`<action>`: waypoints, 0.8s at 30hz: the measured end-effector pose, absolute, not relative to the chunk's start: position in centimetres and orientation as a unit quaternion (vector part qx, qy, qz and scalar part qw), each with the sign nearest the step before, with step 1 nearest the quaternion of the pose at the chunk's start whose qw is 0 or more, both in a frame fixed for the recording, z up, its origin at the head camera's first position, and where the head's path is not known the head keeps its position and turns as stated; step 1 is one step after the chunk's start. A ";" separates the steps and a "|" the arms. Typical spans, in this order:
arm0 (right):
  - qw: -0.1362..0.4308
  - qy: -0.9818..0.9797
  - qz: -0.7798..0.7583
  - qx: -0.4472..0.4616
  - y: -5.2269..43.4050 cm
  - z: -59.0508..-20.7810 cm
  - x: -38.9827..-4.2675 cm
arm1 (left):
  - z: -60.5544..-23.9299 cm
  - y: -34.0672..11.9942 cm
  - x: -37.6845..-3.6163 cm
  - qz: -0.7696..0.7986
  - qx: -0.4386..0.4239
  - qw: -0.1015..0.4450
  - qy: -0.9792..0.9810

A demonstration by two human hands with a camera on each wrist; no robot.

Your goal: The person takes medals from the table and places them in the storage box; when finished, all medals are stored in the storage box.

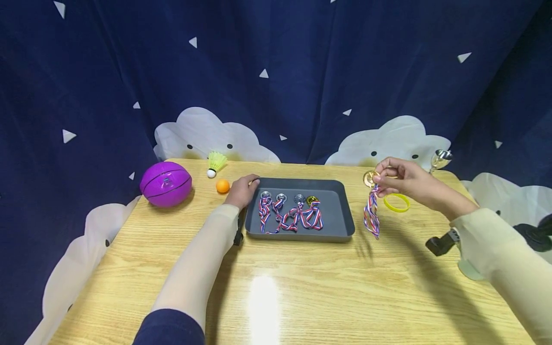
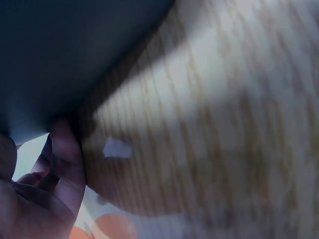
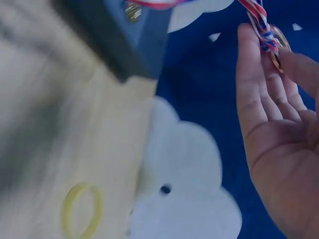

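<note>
My right hand [image 1: 403,179] pinches a gold-coloured medal [image 1: 369,178] between thumb and fingers, above the table to the right of the tray. Its red, white and blue ribbon [image 1: 372,215] hangs down in a bunch. A dark grey tray [image 1: 334,211] lies in the middle, and my left hand [image 1: 241,192] holds it by its left edge, near the far corner. Inside the tray, silver medals [image 1: 299,198] and a gold medal [image 1: 312,200] lie in a row, striped ribbons trailing toward me. The left wrist view shows fingers [image 2: 67,159] against the tray's side.
At the back left sit a purple ball [image 1: 166,184], a yellow shuttlecock [image 1: 216,163] and an orange ball [image 1: 223,186]. Below the right hand lies a yellow wristband [image 1: 396,203]. A silver trophy cup [image 1: 441,159] stands at the back right, before a dark blue curtain [image 1: 276,110].
</note>
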State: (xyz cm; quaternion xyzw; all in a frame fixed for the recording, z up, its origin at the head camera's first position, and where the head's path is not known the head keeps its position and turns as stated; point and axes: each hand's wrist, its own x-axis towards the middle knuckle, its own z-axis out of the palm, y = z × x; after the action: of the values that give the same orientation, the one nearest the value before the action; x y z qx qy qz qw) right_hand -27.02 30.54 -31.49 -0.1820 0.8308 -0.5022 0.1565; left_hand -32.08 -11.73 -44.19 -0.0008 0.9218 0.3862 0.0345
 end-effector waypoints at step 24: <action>0.169 0.927 -0.310 -0.126 19.2 -38.0 -31.2 | -44.2 -11.8 -32.0 0.387 -0.001 0.035 0.922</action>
State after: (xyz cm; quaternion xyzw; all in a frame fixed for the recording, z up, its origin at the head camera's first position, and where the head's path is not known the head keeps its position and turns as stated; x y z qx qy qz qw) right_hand -31.16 19.21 -38.02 -0.1264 0.9269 -0.3102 0.1693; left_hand -32.04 -11.77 -44.16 -0.0015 0.9216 0.3867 0.0347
